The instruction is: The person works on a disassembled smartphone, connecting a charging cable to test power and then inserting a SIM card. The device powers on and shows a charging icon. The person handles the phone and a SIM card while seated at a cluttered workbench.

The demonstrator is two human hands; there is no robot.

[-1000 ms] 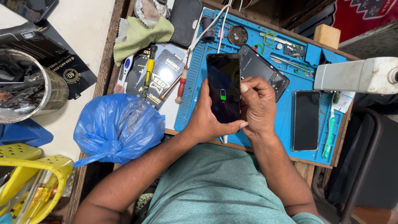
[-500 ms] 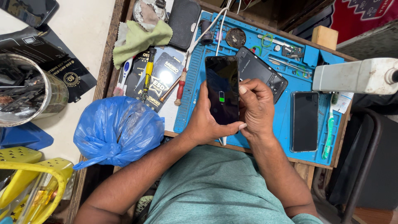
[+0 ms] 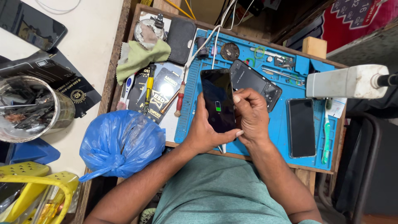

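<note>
I am looking down at my two hands, and they are holding a black phone (image 3: 218,101) just above the blue mat (image 3: 188,112) on the bench (image 3: 124,54). My left hand (image 3: 206,135) is curling around the phone's left side and bottom, with the thumb lying across the lower edge, so it is closed on the phone. My right hand (image 3: 250,118) is pressing on the phone's right edge with bent fingers, and its thumb is touching the side near the screen. The screen is showing a small green battery sign. A white cable (image 3: 215,39) is running from the top of the phone to the back of the bench, and another small white piece is poking out under the phone's bottom. Just behind my right hand an opened phone (image 3: 257,81) is lying on the mat, partly hidden by my fingers. Another dark phone (image 3: 302,127) is lying flat on the right part of the mat, well apart from my hands. A red-handled screwdriver (image 3: 179,99) is lying at the mat's left edge, near my left hand. A green cloth (image 3: 141,58) is sitting further back. A blue plastic bag (image 3: 120,143) is bulging beside my left arm, at the front left corner of the bench.
</note>
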